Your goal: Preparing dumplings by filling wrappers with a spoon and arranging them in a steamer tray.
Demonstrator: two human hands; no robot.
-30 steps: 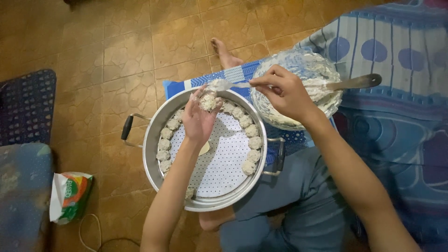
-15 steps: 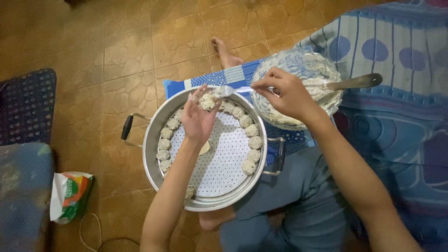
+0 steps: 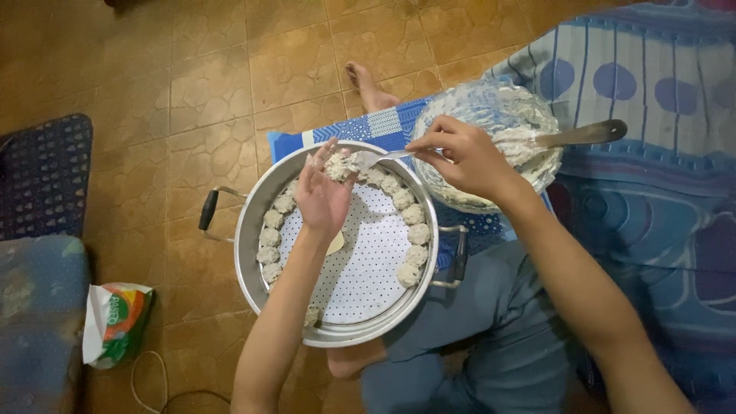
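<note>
My left hand (image 3: 322, 198) hovers over a round metal steamer pot (image 3: 253, 230) and cups a filled dumpling (image 3: 338, 165) at its fingertips. My right hand (image 3: 464, 157) pinches a small metal spoon (image 3: 383, 156) whose tip touches that dumpling. Several finished dumplings (image 3: 410, 234) line the rim of the perforated white steamer plate (image 3: 360, 276). Behind my right hand stands a bowl of pale filling (image 3: 491, 115) with a larger spoon handle (image 3: 586, 134) sticking out to the right.
The pot sits on my lap above a blue patterned cloth (image 3: 368, 126). A bare foot (image 3: 368, 88) lies beyond it on the brown tile floor. A striped blue mattress (image 3: 652, 92) lies right. A crumpled packet (image 3: 115, 322) and dark mat (image 3: 42, 176) lie left.
Almost nothing has moved. The spoon tip has stayed at the dumpling in my left hand, and my left fingers have closed slightly around it.
</note>
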